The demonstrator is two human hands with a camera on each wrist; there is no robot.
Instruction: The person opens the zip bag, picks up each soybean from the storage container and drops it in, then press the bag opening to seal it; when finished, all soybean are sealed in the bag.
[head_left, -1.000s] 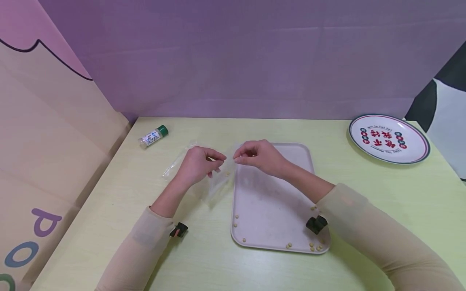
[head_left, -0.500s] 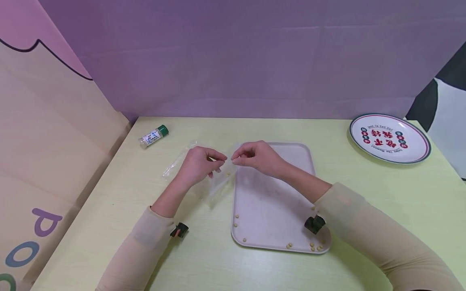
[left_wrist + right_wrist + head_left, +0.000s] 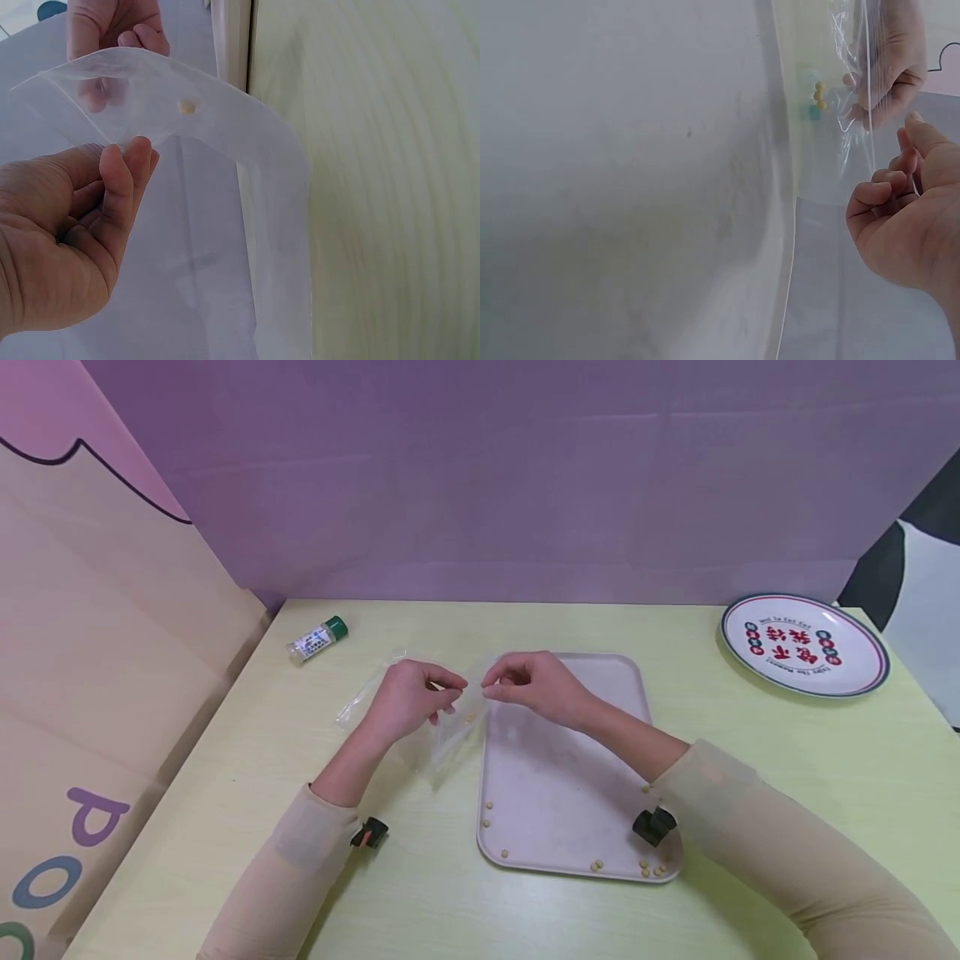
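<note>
A clear plastic bag [image 3: 450, 739] is held up between both hands, over the left edge of the tray. My left hand [image 3: 408, 697] pinches its upper edge with thumb and fingers. On the other side my right hand [image 3: 540, 685] has thumb and forefinger together at the bag's edge; in the left wrist view those fingertips show through the film. A few small yellow beans [image 3: 820, 96] lie inside the bag, one bean [image 3: 187, 107] showing in the left wrist view. Several loose beans [image 3: 596, 866] sit along the near and side edges of the pale tray [image 3: 555, 810].
A small clear bottle with a green cap [image 3: 318, 640] lies at the back left of the table [image 3: 420, 902]. An oval white plate [image 3: 806, 645] with red characters rests at the back right. Behind the table stands a purple backdrop [image 3: 525, 485].
My right hand shifts slightly left, then back right, beside the bag. The left hand, bag and tray stay nearly still.
</note>
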